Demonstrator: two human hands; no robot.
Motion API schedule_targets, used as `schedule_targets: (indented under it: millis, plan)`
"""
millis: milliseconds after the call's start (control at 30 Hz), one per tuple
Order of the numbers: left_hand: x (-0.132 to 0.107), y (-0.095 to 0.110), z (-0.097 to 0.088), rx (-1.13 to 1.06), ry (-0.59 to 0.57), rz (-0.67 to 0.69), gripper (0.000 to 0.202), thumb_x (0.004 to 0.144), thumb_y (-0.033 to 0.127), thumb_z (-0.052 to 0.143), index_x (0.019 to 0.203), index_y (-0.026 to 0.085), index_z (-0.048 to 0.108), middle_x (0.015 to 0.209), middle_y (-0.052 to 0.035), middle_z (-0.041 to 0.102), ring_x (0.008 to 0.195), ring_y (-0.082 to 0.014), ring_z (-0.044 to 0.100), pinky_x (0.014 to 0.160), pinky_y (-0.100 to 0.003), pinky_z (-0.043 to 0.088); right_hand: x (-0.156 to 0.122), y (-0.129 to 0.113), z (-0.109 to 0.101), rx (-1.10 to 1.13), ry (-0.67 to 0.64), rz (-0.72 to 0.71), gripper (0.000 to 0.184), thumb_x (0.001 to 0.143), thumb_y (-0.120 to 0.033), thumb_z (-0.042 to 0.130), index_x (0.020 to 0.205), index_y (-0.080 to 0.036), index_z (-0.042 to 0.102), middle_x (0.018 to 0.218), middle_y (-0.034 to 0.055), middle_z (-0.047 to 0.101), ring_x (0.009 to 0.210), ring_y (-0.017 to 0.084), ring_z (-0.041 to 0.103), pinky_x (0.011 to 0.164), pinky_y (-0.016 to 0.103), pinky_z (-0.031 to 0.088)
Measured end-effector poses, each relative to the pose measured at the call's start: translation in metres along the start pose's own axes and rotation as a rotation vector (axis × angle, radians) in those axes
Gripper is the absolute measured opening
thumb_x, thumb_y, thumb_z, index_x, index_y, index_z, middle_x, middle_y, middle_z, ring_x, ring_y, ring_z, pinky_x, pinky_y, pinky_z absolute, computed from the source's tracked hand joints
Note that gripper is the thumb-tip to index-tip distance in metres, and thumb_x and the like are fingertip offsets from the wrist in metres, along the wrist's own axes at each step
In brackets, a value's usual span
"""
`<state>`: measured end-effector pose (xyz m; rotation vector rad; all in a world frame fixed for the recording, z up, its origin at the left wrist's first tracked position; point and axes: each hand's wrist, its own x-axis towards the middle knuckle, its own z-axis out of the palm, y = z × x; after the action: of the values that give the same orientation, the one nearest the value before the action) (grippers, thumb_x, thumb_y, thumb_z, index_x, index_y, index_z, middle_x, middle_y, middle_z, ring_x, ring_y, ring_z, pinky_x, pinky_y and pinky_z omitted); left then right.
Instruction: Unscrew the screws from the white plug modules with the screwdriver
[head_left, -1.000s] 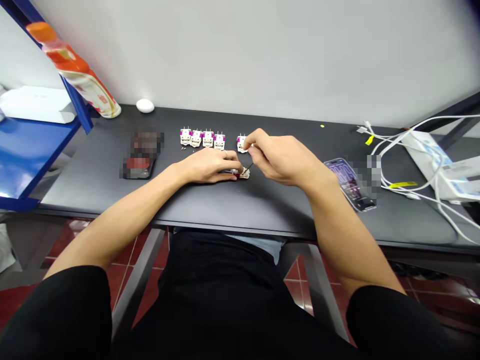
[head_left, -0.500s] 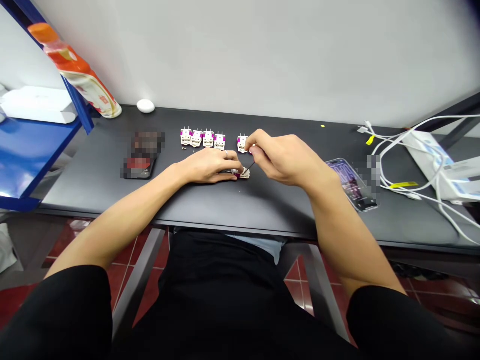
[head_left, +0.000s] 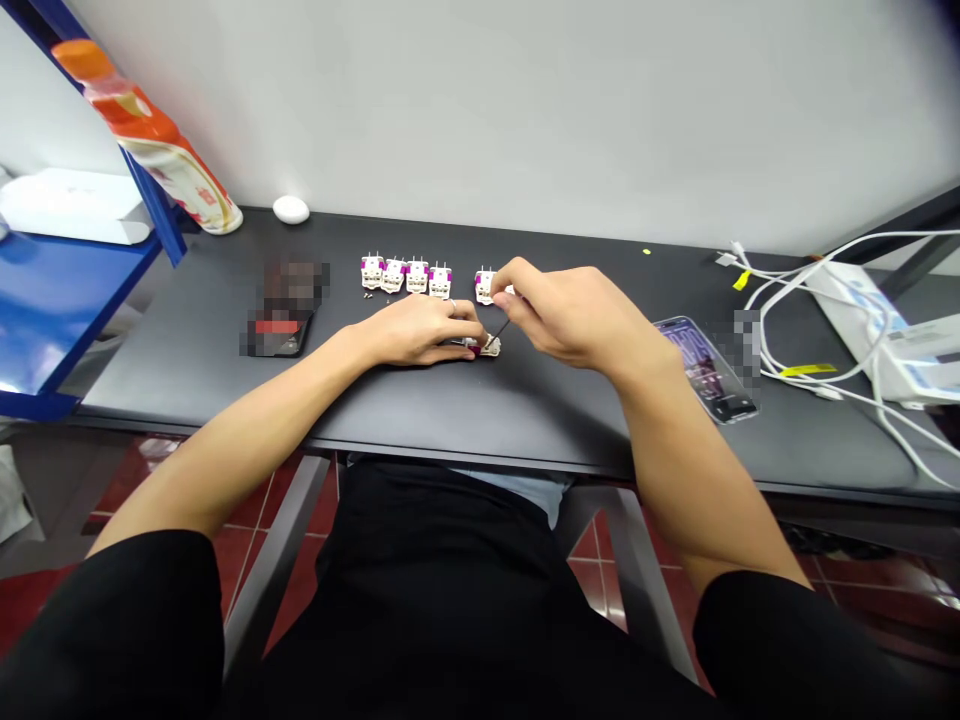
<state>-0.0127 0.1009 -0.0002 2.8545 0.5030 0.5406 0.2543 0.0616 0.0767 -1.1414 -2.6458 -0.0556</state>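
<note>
My left hand [head_left: 427, 332] lies low on the black desk, its fingertips closed on a small white and purple plastic part [head_left: 491, 346] and partly covering it. From the right, my right hand [head_left: 574, 312] pinches a thin dark rod like a screwdriver [head_left: 501, 330], tilted, with its lower end at that part. The rod's handle is hidden in the fingers. Behind my left hand several similar white and purple parts with metal pins [head_left: 417, 276] stand in a row. Another such part [head_left: 484, 287] is just behind my right fingers. Tiny brass-coloured pieces [head_left: 367, 296] lie before the row.
At the left are a dark phone-like object [head_left: 289, 310], partly blurred, a white rounded object [head_left: 291, 210] and an orange-capped bottle [head_left: 154, 140]. Right of my hand lie a phone [head_left: 705, 370], white cables [head_left: 765, 340] and a white box [head_left: 885, 330].
Both hands keep nearly the same place and grip. My right hand's knuckles are very slightly shifted; the rod's end stays at the small part.
</note>
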Motion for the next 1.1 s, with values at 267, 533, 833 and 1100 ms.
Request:
schedule_targets:
  millis: [267, 533, 833, 1100]
  plan:
    - [0.000, 0.000, 0.000, 0.005, -0.011, -0.001, 0.031, 0.118, 0.042, 0.059, 0.134, 0.025, 0.079, 0.130, -0.0124, 0.081, 0.092, -0.0228, 0.077, 0.080, -0.034, 0.053, -0.002, -0.004, 0.001, 0.018, 0.047, -0.064, 0.031, 0.105, -0.021, 0.045, 0.130, -0.021, 0.064, 0.082, 0.0023, 0.076, 0.064, 0.021, 0.061, 0.063, 0.032, 0.036]
    - [0.000, 0.000, 0.000, 0.016, -0.023, -0.007, 0.031, 0.118, 0.042, 0.058, 0.134, 0.026, 0.079, 0.133, -0.0121, 0.081, 0.089, -0.0219, 0.075, 0.077, -0.035, 0.051, -0.001, -0.005, 0.004, -0.102, 0.052, 0.035, 0.044, 0.116, -0.042, 0.041, 0.144, -0.016, 0.062, 0.082, 0.0058, 0.080, 0.060, 0.023, 0.063, 0.063, 0.034, 0.032]
    - [0.000, 0.000, 0.000, 0.013, 0.000, 0.009, 0.030, 0.117, 0.042, 0.061, 0.134, 0.025, 0.080, 0.126, -0.0122, 0.081, 0.089, -0.0230, 0.076, 0.078, -0.035, 0.051, -0.002, -0.008, 0.004, -0.019, 0.065, -0.015, 0.040, 0.107, -0.022, 0.043, 0.141, -0.019, 0.063, 0.096, 0.0083, 0.083, 0.074, 0.025, 0.071, 0.065, 0.034, 0.037]
    - [0.001, 0.000, 0.000, 0.011, -0.031, -0.020, 0.033, 0.118, 0.044, 0.057, 0.135, 0.026, 0.079, 0.130, -0.0130, 0.081, 0.089, -0.0225, 0.076, 0.078, -0.034, 0.052, -0.002, -0.009, 0.001, -0.020, 0.079, 0.003, 0.035, 0.114, -0.031, 0.041, 0.136, -0.019, 0.065, 0.088, 0.0074, 0.081, 0.073, 0.026, 0.071, 0.066, 0.034, 0.037]
